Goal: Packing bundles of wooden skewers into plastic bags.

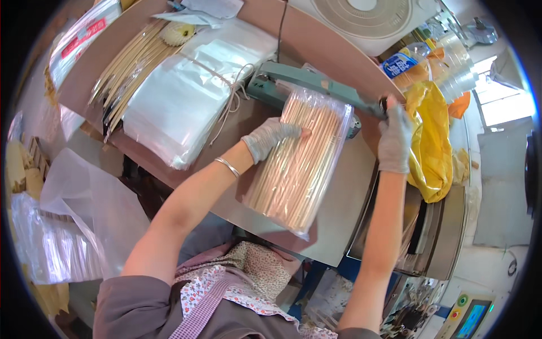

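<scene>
A clear plastic bag of thin wooden sticks (302,169) lies at the middle of the table, its upper end in the jaws of a green hand-lever bag sealer (316,82). My left hand (270,138), in a grey fingerless glove, grips the bag at its left side, with the thumb over the sticks and the other fingers mostly hidden. Closed around the end of the sealer's lever is my right hand (394,141), gloved the same way.
Left of the sealer lies a stack of clear plastic bags (175,107) tied with string. Loose sticks (127,70) lie beyond it. A yellow bag (429,141) sits just right of my right hand. A white fan (364,17) stands behind the table's raised brown border (333,42).
</scene>
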